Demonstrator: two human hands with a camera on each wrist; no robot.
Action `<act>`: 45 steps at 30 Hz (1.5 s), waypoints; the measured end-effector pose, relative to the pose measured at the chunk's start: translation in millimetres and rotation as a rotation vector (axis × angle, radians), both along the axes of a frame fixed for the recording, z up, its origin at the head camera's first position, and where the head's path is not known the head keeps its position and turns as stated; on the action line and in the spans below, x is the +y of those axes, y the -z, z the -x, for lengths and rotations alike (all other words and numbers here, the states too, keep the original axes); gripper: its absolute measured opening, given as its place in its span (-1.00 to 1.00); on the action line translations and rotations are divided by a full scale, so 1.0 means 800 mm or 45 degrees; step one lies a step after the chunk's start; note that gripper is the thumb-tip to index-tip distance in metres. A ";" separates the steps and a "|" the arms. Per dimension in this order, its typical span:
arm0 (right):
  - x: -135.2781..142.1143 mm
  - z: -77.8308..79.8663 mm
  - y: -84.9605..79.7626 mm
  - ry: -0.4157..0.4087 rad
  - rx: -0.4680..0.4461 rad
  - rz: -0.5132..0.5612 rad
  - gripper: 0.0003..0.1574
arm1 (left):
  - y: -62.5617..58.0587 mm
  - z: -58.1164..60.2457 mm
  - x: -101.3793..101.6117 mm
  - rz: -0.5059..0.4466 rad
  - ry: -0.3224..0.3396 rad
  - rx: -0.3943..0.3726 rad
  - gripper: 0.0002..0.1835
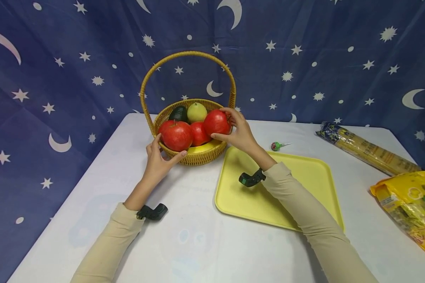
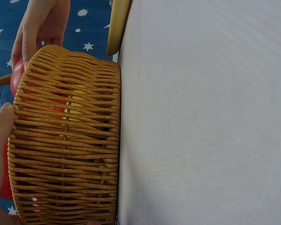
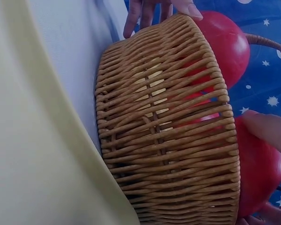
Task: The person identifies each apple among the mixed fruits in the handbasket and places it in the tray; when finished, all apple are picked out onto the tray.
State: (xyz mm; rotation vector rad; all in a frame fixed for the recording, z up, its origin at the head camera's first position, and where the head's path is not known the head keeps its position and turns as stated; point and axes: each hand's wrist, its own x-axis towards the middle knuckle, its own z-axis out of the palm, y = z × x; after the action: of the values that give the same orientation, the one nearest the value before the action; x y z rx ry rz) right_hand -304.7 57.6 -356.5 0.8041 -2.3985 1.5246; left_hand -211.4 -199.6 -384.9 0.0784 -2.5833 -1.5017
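The round golden-brown basket [image 2: 65, 159] is woven from thin strands, which look like rattan; its wall is ridged and rough, with a slight shine. The large round red fruits [image 1: 177, 136] have a smooth, glossy skin. The yellow rectangular tray [image 1: 315, 184] looks like plastic, smooth and rather matt. The white surface [image 1: 198, 251] appears smooth and matt. The dark blue patterned curtain [image 1: 287, 31] is of softly creased cloth. The bright yellow bag [image 1: 411, 208] seems of shiny, wrinkled plastic film. The beige sleeves [image 1: 102, 243] are of matt cloth.
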 end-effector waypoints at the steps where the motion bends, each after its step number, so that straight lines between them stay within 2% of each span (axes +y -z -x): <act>1: 0.000 0.000 0.000 -0.022 -0.009 -0.001 -0.08 | 0.000 0.000 0.000 0.000 -0.001 0.000 0.11; 5: -0.001 0.001 -0.002 -0.098 -0.029 -0.008 -0.14 | -0.001 -0.001 -0.001 0.006 -0.005 0.006 0.10; 8: -0.001 0.001 -0.002 -0.106 -0.030 0.004 -0.15 | -0.001 -0.001 -0.002 0.010 -0.006 0.014 0.10; 14: -0.003 -0.003 0.003 -0.048 -0.029 0.054 -0.08 | 0.002 0.000 -0.002 -0.009 0.003 0.007 0.10; 19: -0.004 -0.009 0.004 0.006 -0.075 0.102 0.03 | 0.003 0.001 -0.001 -0.017 0.005 0.015 0.11; 29: -0.007 -0.016 -0.002 0.097 -0.137 0.013 0.01 | 0.002 0.000 0.000 -0.011 -0.004 0.016 0.11; 45: -0.006 -0.022 -0.004 0.015 -0.061 0.107 -0.07 | 0.002 0.001 0.001 0.016 -0.020 -0.014 0.13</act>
State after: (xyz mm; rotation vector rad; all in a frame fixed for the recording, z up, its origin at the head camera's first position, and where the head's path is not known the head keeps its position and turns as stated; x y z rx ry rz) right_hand -287.1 53.2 -353.0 0.7436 -2.3502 1.6457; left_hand -211.8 -198.7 -386.4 0.1057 -2.5944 -1.4834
